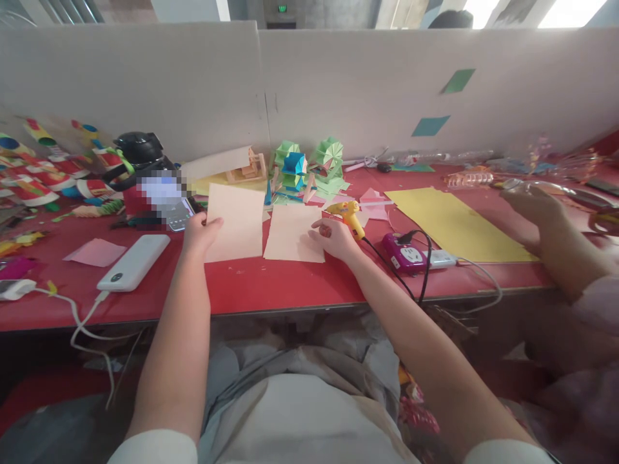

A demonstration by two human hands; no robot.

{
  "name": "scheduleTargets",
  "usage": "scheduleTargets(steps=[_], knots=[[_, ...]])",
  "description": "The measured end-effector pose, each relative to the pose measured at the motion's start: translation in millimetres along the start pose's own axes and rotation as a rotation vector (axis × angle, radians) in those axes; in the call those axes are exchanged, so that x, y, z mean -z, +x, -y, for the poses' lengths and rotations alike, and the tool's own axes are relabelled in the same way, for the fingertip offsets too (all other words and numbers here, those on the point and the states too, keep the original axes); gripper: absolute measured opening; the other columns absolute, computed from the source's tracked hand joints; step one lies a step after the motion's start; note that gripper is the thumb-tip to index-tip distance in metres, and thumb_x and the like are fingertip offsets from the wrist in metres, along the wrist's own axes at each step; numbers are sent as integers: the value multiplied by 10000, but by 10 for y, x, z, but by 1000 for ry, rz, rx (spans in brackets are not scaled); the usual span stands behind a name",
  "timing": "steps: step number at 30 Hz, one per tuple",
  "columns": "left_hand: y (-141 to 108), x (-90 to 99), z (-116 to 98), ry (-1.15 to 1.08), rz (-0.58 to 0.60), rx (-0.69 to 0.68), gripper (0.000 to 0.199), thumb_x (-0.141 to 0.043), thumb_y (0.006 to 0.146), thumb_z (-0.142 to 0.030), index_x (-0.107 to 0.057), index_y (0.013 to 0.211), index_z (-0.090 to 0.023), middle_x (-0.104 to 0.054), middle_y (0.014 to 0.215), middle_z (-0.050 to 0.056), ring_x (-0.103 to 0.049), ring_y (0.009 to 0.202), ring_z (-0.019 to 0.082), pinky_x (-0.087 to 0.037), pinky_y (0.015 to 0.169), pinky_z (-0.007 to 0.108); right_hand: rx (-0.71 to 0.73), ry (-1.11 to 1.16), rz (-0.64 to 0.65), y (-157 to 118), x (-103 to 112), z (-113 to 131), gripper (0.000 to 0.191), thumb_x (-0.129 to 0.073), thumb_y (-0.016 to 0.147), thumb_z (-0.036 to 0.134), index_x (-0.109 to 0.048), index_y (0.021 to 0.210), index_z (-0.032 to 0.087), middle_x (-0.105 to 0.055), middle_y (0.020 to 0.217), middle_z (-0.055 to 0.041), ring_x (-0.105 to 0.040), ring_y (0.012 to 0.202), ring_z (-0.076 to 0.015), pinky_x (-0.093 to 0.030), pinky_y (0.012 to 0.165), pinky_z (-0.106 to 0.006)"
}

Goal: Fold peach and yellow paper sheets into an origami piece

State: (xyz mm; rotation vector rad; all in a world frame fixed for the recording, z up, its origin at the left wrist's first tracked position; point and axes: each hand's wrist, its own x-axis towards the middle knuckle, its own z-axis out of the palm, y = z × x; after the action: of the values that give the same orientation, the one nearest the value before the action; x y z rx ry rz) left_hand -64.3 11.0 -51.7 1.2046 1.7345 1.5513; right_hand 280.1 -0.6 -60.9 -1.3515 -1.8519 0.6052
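Observation:
My left hand pinches the left edge of a cream sheet, which is tilted up off the red table. Beside it on the right, a smaller cream sheet lies on the table. My right hand rests over that sheet's right edge, its fingers bent; whether they grip anything is hard to tell. A yellow glue gun lies just beyond my right hand, its black cable running toward a purple power strip.
A white power bank, pink paper and a phone are at the left. Green and blue paper shapes stand at the back. Yellow sheets lie at the right, near another person's hand.

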Motion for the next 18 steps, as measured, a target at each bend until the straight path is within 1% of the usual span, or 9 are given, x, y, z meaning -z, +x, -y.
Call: scheduleTargets(steps=[2,4,6,9,11,13,15,18], knots=[[-44,-58,-88,-124,-13,-12,227,-728,608,-286,-642,780,-166,-661,750,40,-628,739,213,-509,682,322,10,34,-6,9,-2,3,275,-637,780,404,-689,904,164,-614,729,-18,-495,612,-129,-404,623,-277],[-80,-109,-166,-263,20,-28,252,-735,613,-297,-634,806,-169,-662,779,34,-624,730,185,-514,711,314,23,94,-7,19,-3,7,309,-626,799,458,-689,877,165,-636,750,-29,-498,617,-130,-403,611,-273],[-105,-138,-221,-354,46,-31,273,-760,599,-300,-617,795,-174,-664,801,32,-626,747,175,-519,740,312,21,158,-4,28,-2,15,376,-604,816,534,-680,843,166,-647,755,-35,-501,606,-127,-396,585,-267],[-127,-139,-258,-385,32,-9,301,-790,582,-319,-606,773,-177,-662,791,27,-627,746,177,-524,742,318,-10,212,4,35,2,36,481,-561,824,634,-649,785,163,-646,732,-41,-511,581,-123,-384,543,-257],[-148,-144,-267,-372,48,5,313,-798,588,-338,-611,781,-176,-659,768,21,-632,736,184,-529,742,328,-27,249,19,38,3,52,532,-536,821,683,-635,768,162,-650,735,-48,-521,574,-119,-385,520,-248],[-189,-186,-279,-358,109,18,321,-795,605,-355,-620,804,-175,-659,750,18,-642,735,195,-534,746,342,-47,326,36,41,3,72,579,-508,814,724,-635,790,160,-661,765,-61,-534,574,-116,-396,499,-239],[-261,-282,-299,-358,194,36,328,-784,620,-367,-628,836,-176,-661,747,20,-651,731,208,-537,741,357,-86,437,57,42,6,97,618,-480,812,752,-643,858,158,-675,817,-80,-562,590,-118,-425,497,-234],[-430,-502,-347,-315,387,82,313,-770,637,-359,-628,850,-179,-670,744,31,-662,751,230,-538,736,370,-139,566,79,34,15,130,617,-467,830,739,-637,971,164,-687,886,-97,-622,660,-139,-490,556,-246]])
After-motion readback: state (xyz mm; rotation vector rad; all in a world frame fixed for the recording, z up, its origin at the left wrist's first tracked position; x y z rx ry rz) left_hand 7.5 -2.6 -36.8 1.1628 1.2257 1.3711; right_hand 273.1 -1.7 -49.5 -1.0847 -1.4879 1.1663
